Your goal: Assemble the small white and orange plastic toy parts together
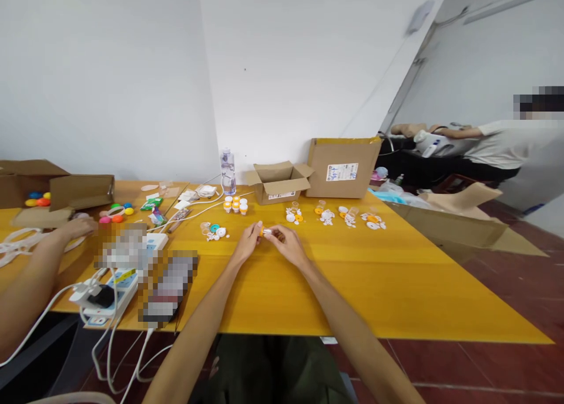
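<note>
Above the yellow table (282, 298), my left hand (249, 239) and my right hand (286, 241) meet at a small orange-and-white jar (265, 232). Fingers of both hands are closed on it, covering most of its shape. Behind my left hand stands a cluster of small jars with white caps and orange rings (235, 204). Left of that hand lies a pile of clear cups, a green ring and white pieces (215, 232). Beyond my right hand, several piles of loose white and orange parts (294, 216) lie in a row.
An open cardboard box (281, 184), a larger carton (343, 172) and a water bottle (228, 172) stand along the wall. At left are a power strip (127, 280), cables, a blurred phone (171, 286), coloured balls (117, 218) and another person's arm (39, 263). Another person sits far right.
</note>
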